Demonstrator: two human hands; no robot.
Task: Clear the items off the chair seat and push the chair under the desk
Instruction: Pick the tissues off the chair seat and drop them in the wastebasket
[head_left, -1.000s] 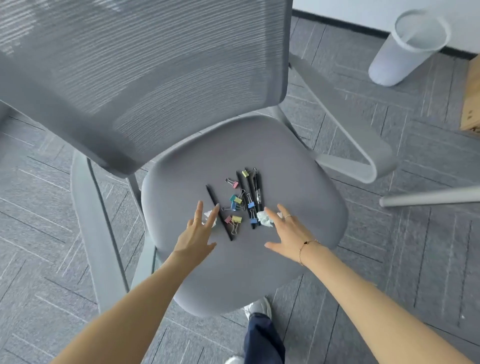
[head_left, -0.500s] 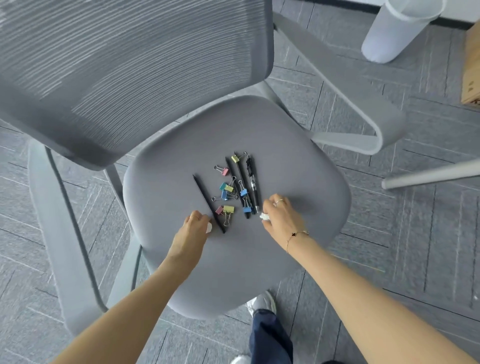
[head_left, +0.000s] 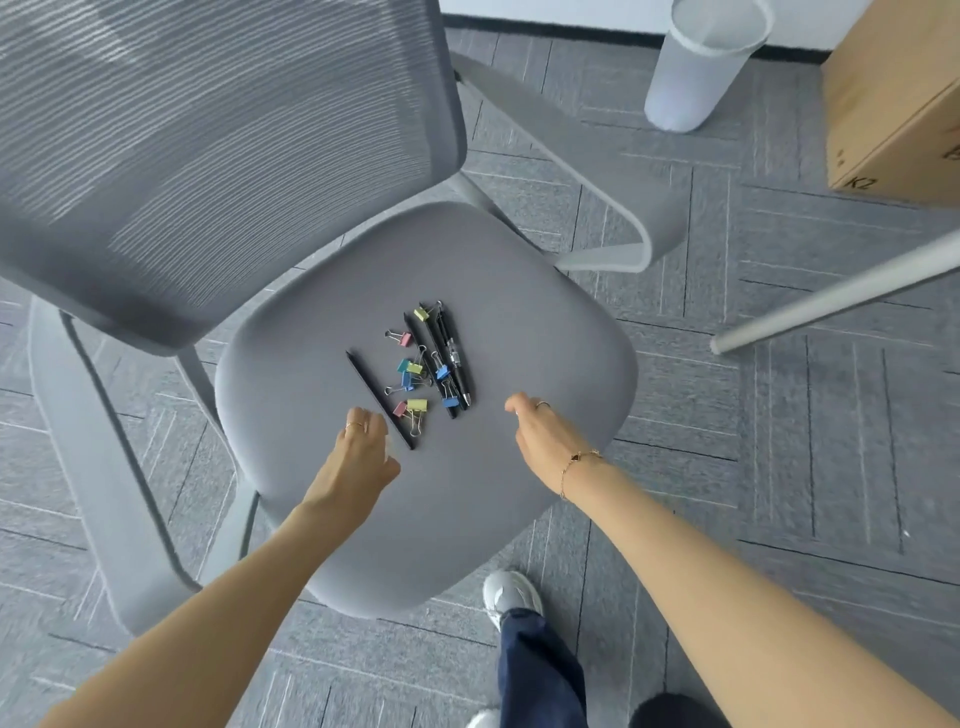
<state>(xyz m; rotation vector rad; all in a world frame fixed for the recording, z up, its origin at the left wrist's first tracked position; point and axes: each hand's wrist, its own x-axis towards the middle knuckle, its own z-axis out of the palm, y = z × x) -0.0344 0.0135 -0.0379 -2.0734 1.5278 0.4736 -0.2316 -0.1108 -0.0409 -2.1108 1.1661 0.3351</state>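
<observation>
Grey fabric covers the chair seat (head_left: 322, 322), which sits under one mesh backrest (head_left: 218, 145) and between two pale armrests (head_left: 613, 228). In the single head view, a small pile lies near the middle of the seat. One black pen (head_left: 378, 399) lies apart on the left, slanted, its lower tip just beside the left hand (head_left: 358, 457). About three more black pens (head_left: 451, 358) lie close together on the right of the pile; their exact number is hard to tell where they overlap. Among them are roughly nine binder clips (head_left: 415, 406): pink, yellow, blue and teal ones.

Both hands hover low over the front of the seat. The left hand's fingers are curled into a closed grip; whether anything is inside it cannot be told. The right hand (head_left: 545, 436), well to the right of the pile, is also curled shut, with a speck of white at the fingertips, too small to identify.

On the carpet floor (head_left: 779, 467) stand one white mesh bin (head_left: 696, 67) and one cardboard box (head_left: 893, 104).
</observation>
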